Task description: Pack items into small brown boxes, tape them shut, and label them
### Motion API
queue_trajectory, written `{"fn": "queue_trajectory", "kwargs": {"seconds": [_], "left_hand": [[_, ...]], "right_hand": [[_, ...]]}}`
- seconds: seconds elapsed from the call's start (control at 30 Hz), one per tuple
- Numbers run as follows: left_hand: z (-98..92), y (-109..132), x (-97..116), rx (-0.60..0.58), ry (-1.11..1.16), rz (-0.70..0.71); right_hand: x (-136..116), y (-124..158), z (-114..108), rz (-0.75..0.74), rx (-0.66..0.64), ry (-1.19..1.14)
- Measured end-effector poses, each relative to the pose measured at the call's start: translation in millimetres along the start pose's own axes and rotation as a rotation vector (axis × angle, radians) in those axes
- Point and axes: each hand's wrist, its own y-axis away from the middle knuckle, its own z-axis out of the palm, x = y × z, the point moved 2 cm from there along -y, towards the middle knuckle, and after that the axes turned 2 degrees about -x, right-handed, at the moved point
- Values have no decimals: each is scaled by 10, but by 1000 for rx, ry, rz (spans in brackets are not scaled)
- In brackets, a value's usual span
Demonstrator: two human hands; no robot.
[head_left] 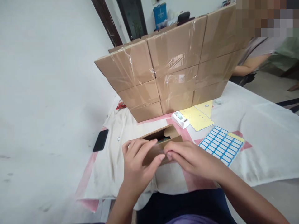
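Observation:
A small brown cardboard box (163,137) lies on the cloth-covered table just in front of me, one end flap open and something dark and green inside. My left hand (136,163) wraps its near left side, fingers curled over the top edge. My right hand (190,157) presses on the near right side, fingers together against the cardboard. Both hands grip the box.
A wall of taped cardboard boxes (173,65) stands behind. A white device (180,119), yellow sheets (198,117) and a sheet of blue-bordered labels (220,144) lie to the right. A black phone (100,140) lies left. Another person's arm (249,67) shows at far right.

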Motion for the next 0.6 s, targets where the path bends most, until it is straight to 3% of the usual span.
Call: {"fn": "queue_trajectory", "kwargs": {"seconds": [0.17, 0.23, 0.3, 0.37, 0.43, 0.47, 0.53, 0.6], "left_hand": [[85, 84, 40, -1, 64, -8], [109, 136, 6, 19, 42, -15], [100, 200, -54, 98, 57, -41], [70, 275, -139, 182, 85, -74], [48, 356, -236, 212, 80, -98], [46, 395, -285, 205, 66, -103], [65, 468, -377, 178, 31, -116], [104, 524, -452, 141, 3, -132]], "right_hand": [[-45, -45, 158, 13, -59, 22], [12, 30, 142, 44, -32, -38], [154, 218, 83, 126, 79, -53], [410, 520, -4, 313, 307, 56], [748, 896, -74, 594, 546, 312], [923, 1081, -88, 730, 596, 491], [1257, 1388, -80, 926, 564, 818], [1535, 1588, -62, 1000, 452, 992]]}}
